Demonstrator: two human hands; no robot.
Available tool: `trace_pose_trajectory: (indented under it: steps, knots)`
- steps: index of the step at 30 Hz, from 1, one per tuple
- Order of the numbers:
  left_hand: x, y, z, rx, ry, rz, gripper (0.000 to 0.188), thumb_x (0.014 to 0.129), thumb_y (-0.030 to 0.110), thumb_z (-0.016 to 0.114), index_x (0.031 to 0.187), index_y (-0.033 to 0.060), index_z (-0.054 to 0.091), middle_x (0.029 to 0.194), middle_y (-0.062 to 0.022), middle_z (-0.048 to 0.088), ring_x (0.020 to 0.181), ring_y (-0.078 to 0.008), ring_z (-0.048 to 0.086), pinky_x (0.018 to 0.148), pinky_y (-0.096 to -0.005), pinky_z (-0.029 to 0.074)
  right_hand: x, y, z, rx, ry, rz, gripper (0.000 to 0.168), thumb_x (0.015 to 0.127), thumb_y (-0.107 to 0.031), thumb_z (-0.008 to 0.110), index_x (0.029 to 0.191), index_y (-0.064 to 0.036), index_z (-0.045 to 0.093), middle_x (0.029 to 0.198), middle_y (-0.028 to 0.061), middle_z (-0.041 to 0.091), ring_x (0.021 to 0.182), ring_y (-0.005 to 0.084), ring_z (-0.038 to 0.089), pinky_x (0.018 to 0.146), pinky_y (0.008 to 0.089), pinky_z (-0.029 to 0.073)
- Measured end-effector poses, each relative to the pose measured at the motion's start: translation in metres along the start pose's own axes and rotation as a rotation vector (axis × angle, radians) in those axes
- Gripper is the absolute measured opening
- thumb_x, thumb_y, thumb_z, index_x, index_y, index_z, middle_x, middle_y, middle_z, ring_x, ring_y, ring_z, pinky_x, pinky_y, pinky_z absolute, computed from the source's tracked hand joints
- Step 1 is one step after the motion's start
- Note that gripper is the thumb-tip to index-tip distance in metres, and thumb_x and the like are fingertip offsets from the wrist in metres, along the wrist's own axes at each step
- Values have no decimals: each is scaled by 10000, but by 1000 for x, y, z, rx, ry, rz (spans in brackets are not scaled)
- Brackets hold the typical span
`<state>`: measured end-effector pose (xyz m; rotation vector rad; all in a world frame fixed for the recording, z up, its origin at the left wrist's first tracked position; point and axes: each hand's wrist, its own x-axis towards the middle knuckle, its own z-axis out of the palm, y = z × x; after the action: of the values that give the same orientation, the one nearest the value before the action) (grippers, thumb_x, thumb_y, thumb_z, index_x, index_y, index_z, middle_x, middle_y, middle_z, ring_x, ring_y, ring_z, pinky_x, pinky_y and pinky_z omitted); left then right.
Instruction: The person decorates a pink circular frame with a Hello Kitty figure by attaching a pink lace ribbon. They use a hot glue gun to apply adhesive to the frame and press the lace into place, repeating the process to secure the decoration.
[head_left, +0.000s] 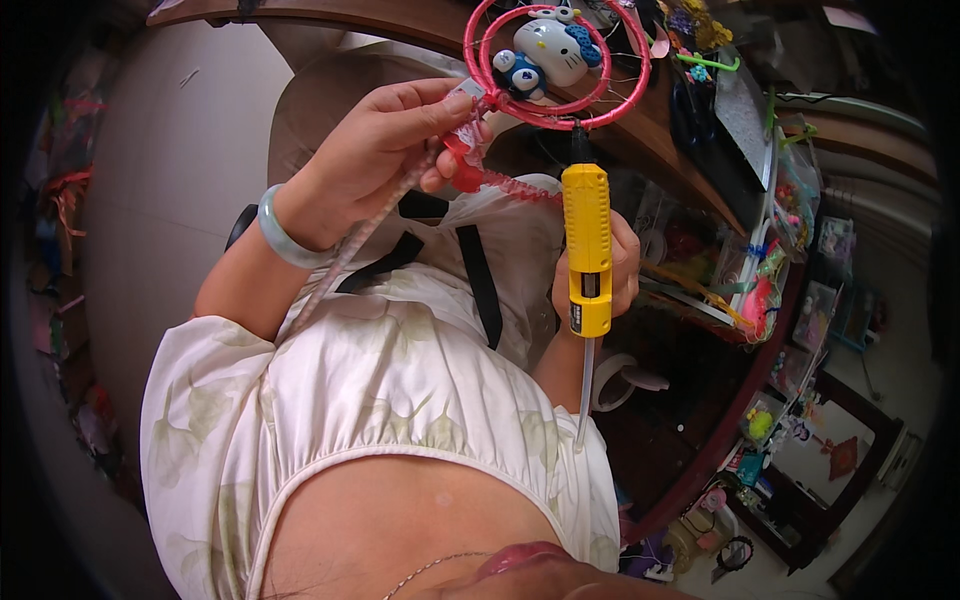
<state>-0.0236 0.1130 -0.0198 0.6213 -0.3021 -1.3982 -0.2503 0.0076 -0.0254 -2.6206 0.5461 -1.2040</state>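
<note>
My left hand, with a pale jade-like bangle on its wrist, pinches a double-ring ornament at its base. The two hoops are wrapped in pink-red ribbon, with thin wire strung between them. A white cat figurine with a blue bow sits inside the inner hoop. From that same grip a pale wrapped rod slants down to my forearm. Red and white lace trim hangs below my fingers. My right hand grips a yellow hot glue gun, its dark nozzle at the outer hoop's lower edge. A clear glue stick protrudes from its rear.
A wooden table edge runs past the ornament. Craft supplies and bags crowd the right side. A white roll-like object lies below, by my right arm. Black straps cross my lap. A mirror stands far right.
</note>
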Motion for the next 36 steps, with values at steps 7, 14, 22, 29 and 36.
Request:
trace_pose_trajectory:
  steps: [7,14,22,29,36]
  knots:
    - [-2,0,0,10,-16,-5,322,958,151,456,1210,-49,462,914,-92,629,545,-45,574,450,-152,473,2,6,-8,-71,-7,-43,174,812,-102,604,965,-26,568,965,128,627,803,267,650,673,314,529]
    - [2,0,6,62,-8,-27,240,940,183,506,1000,-45,553,713,-35,590,518,-29,541,440,-147,445,4,-7,-2,77,-41,-69,197,784,-109,648,937,-20,560,951,163,629,815,278,658,703,323,540]
    - [1,-3,1,3,-3,-58,323,955,165,464,1198,-49,457,875,-92,634,498,-50,561,427,-149,456,2,-8,-3,62,-10,-13,176,788,-78,646,933,-18,567,945,147,637,804,276,656,693,308,539]
    - [0,-4,1,-20,-16,-60,297,951,166,470,1154,-51,479,863,-90,633,501,-51,562,428,-154,455,-2,-5,-12,15,19,58,174,800,-81,653,942,-25,569,943,128,638,796,256,659,703,297,531]
    - [-1,-2,2,-3,-38,-22,239,934,179,517,1026,-38,555,846,-78,630,552,-38,574,443,-151,453,0,-10,-15,12,-28,60,184,808,-102,663,937,-12,567,947,134,636,796,250,661,718,296,525]
